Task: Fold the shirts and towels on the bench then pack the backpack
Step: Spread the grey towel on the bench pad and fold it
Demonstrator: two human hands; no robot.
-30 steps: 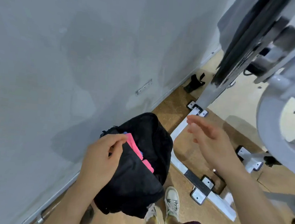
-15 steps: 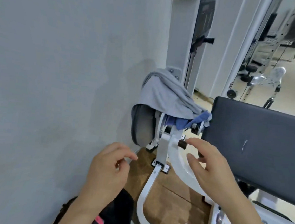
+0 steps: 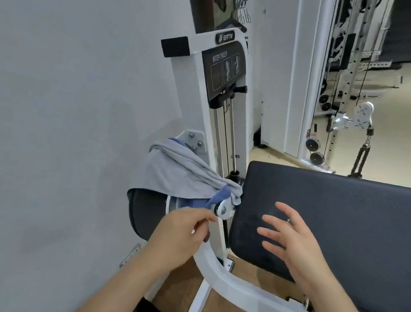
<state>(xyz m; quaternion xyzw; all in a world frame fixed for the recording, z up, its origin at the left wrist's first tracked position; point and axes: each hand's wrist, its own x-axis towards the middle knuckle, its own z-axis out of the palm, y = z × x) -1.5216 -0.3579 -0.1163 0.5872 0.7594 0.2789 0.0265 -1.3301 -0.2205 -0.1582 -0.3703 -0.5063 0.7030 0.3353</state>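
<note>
**Clerk:** Entry one, left grip (image 3: 183, 231)?

**Checker:** Fingers curled, thumb against forefinger, just below the blue cloth (image 3: 217, 197). Whether it pinches that cloth, I cannot tell.

**Clerk:** Entry two, right grip (image 3: 296, 243)?

**Checker:** Fingers spread apart and straight, holding nothing, over the near left end of the black padded table (image 3: 343, 217).

**Clerk:** Task goods, location?

**Checker:** One grey cloth (image 3: 178, 175), draped over the dark roller pad (image 3: 144, 215) of the white machine (image 3: 195, 85), left of the table, beside the wall. The blue cloth is bunched under its lower edge.
</note>
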